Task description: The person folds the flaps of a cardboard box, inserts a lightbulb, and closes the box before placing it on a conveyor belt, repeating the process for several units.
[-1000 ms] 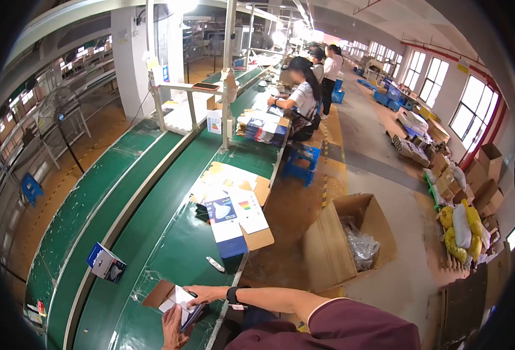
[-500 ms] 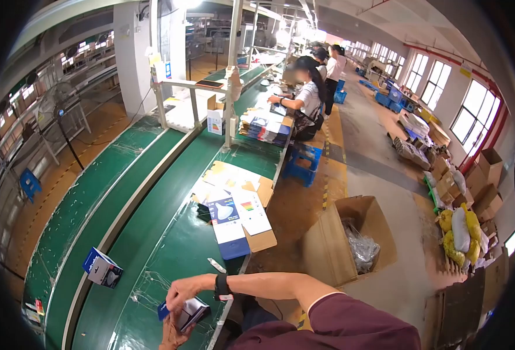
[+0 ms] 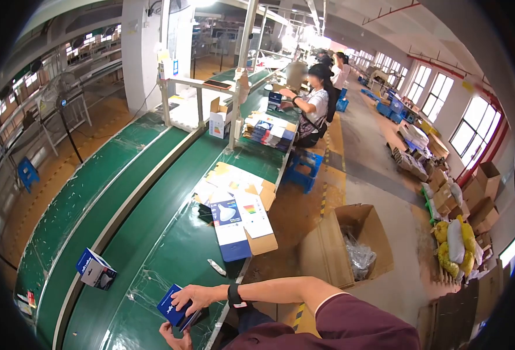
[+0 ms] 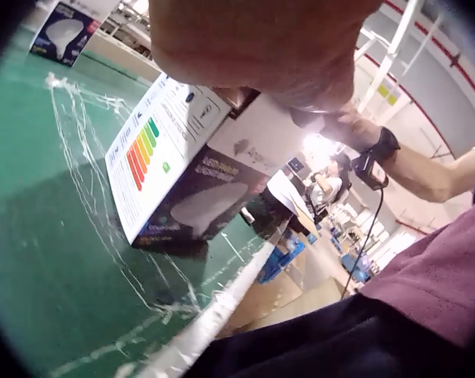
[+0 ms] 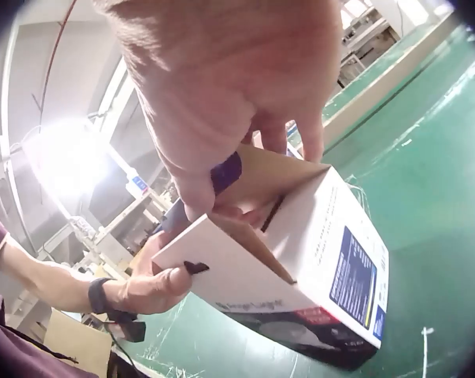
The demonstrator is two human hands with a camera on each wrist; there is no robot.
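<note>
A small printed light-bulb carton (image 3: 176, 306) with a blue top panel is tilted over the green belt, near its edge. Its mouth gapes in the right wrist view, where brown inner cardboard of the carton (image 5: 277, 169) shows. My left hand (image 3: 174, 337) grips the near side, its thumb on the white wall in the right wrist view. From above, my right hand (image 3: 193, 298) holds the blue flap, thumb on one side and fingers on the other. The carton's energy-label side (image 4: 147, 157) faces the left wrist camera. The contents are hidden.
Flattened cartons (image 3: 243, 219) lie ahead on the belt, with a small white object (image 3: 216, 268) nearby. Another bulb carton (image 3: 96, 269) stands left, by the metal rail (image 3: 114, 230). A large cardboard box (image 3: 342, 245) stands on the floor at right. Another person (image 3: 314, 105) works farther along the line.
The brown inner flap and white interior seen earlier are now covered by the blue panel in the head view. My right hand moved across the carton's top. The carton at left shifted slightly in view.
</note>
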